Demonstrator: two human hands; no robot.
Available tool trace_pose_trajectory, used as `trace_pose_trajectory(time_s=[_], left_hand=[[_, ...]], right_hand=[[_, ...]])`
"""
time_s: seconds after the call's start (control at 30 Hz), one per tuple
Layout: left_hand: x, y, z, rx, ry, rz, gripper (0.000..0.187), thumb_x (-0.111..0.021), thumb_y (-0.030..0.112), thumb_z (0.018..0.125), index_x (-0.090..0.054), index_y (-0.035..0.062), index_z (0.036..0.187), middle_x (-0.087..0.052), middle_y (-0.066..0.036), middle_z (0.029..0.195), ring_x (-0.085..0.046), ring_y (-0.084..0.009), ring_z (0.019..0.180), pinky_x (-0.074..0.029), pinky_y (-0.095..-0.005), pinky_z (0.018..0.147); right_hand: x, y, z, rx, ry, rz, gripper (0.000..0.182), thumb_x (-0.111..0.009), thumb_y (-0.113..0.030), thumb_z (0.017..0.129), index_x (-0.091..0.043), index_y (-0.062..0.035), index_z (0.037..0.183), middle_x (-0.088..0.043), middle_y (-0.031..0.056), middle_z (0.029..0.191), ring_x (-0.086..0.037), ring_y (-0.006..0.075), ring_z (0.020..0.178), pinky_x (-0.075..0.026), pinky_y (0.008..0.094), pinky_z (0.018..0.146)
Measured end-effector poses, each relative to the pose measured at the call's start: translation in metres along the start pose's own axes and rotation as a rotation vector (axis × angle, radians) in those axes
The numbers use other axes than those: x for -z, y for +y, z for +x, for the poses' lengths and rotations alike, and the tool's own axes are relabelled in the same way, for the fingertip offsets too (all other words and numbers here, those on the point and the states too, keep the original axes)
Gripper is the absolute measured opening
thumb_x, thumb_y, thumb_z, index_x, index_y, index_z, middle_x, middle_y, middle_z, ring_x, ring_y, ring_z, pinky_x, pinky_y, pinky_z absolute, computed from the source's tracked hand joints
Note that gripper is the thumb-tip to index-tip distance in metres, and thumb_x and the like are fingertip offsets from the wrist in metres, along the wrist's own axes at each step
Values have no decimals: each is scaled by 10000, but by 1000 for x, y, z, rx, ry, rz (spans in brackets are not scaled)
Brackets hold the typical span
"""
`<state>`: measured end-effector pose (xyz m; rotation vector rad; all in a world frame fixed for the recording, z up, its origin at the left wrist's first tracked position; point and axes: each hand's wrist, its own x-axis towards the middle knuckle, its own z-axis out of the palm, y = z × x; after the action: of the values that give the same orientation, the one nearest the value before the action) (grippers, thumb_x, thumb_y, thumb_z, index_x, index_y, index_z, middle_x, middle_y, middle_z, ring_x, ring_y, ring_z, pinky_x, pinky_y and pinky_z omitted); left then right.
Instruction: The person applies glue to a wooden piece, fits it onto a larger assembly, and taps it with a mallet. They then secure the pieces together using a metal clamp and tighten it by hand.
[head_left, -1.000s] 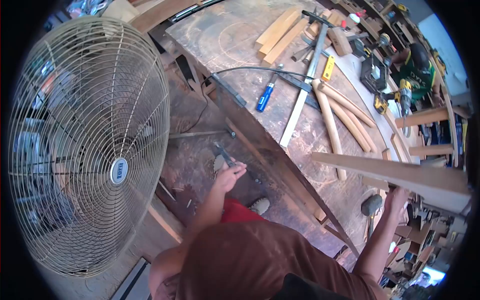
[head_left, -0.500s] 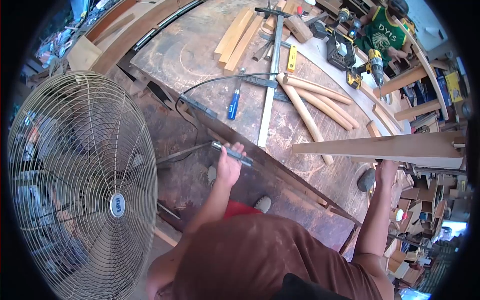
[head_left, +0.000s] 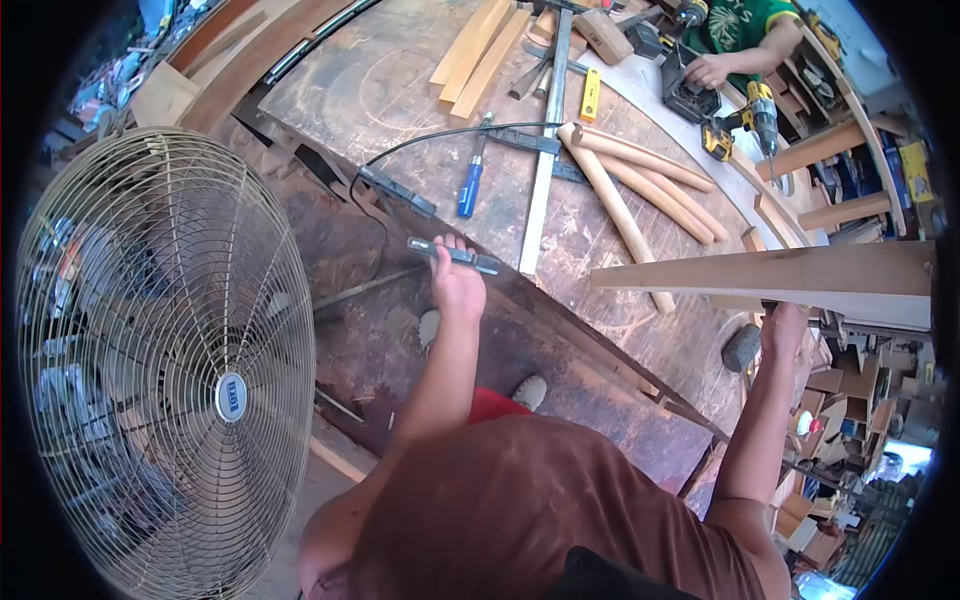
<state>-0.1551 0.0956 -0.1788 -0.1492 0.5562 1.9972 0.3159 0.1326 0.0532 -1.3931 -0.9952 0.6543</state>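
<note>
A short grey bar-shaped metal tool (head_left: pixel 455 256) lies across the fingers of my left hand (head_left: pixel 460 288), palm up, the thumb over it. Its exact kind does not show. Over at the right, my right hand (head_left: pixel 784 328) is closed at the underside of a long pale wooden board (head_left: pixel 760 277). Something dark shows at its fingers, but I cannot make out what. A dark block-like lump (head_left: pixel 741 348) rests on the workbench (head_left: pixel 400 75) to the left of that hand. Near my left hand, beyond the bench edge, lies a blue-handled screwdriver (head_left: pixel 470 188).
Several round wooden legs (head_left: pixel 622 205), a long bar clamp (head_left: pixel 545 160), a yellow level (head_left: pixel 591 96) and wooden strips (head_left: pixel 470 50) lie on the bench. A drill (head_left: pixel 762 115) stands at the far right, near a co-worker's hand (head_left: pixel 708 70). A large fan (head_left: pixel 165 370) fills the left.
My left hand has moved up toward the bench edge with the metal tool, which now lies more level. The co-worker's hand has reached to the black case. My right hand stays at the board.
</note>
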Motion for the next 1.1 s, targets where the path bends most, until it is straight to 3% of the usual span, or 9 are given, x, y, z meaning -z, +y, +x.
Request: trace_pose_trajectory(time_s=[0.07,0.23,0.37,0.4,0.5,0.6,0.73,0.87,1.1], left_hand=[[-14,4,-12,-2,-5,-32,401,-547,252,995,-394,122,1342,-453,-54,1322,-419,-181,1197,-290,-379,1048],[-38,5,3,-49,110,-27,538,-521,250,1004,-290,134,1476,-339,-51,1484,-325,-186,1369,-140,-398,1151],[-51,-11,4,-90,231,212,519,-497,192,1021,-274,113,1483,-313,-58,1502,-279,-168,1402,-182,-364,1149],[-33,-23,20,-205,224,295,419,-538,210,1008,-361,88,1367,-471,-71,1335,-407,-168,1272,-255,-411,1109],[-40,-20,20,-211,215,414,386,-534,178,1009,-378,52,1339,-476,-99,1322,-439,-173,1235,-315,-371,1072],[-35,-19,24,-224,212,479,263,-564,179,999,-441,39,1185,-557,-60,1106,-531,-131,988,-435,-298,890],[-23,-4,23,-115,245,667,260,-676,197,936,-474,51,1010,-575,-18,882,-555,-114,757,-500,-292,720],[-33,25,28,102,149,799,285,-749,169,873,-507,34,941,-599,-71,859,-622,-165,745,-564,-335,733],[-47,22,23,155,-13,1109,338,-809,288,812,-590,32,787,-610,-55,718,-612,-143,573,-563,-293,579]], right_hand=[[-4,-10,-9,-34,24,-40,407,-608,-271,966,-522,17,1240,-599,74,1120,-567,164,1027,-452,325,887],[-1,-7,-6,-101,36,-20,364,-599,-233,972,-531,16,1229,-598,69,1131,-560,161,1042,-442,324,904],[2,-1,-7,-28,-20,-2,364,-590,-237,982,-532,20,1233,-594,68,1160,-549,160,1069,-432,323,926],[3,1,-7,-24,-13,2,364,-590,-237,982,-532,20,1233,-594,68,1160,-549,160,1069,-432,323,926],[9,10,-3,-17,-23,23,364,-589,-234,984,-534,21,1238,-590,71,1182,-540,162,1090,-426,324,937],[12,15,-2,25,-33,-32,360,-580,-215,985,-530,26,1248,-575,76,1219,-523,166,1123,-417,328,952],[-2,1,-11,44,-85,-7,182,-564,-170,972,-586,-6,1047,-610,52,968,-566,143,882,-453,305,794],[-28,-24,-23,78,-207,122,166,-553,-130,955,-572,-56,807,-543,15,679,-512,111,622,-422,275,612],[-36,-37,-22,19,-183,70,159,-551,-94,929,-559,-31,784,-511,23,637,-514,122,600,-457,285,616]])
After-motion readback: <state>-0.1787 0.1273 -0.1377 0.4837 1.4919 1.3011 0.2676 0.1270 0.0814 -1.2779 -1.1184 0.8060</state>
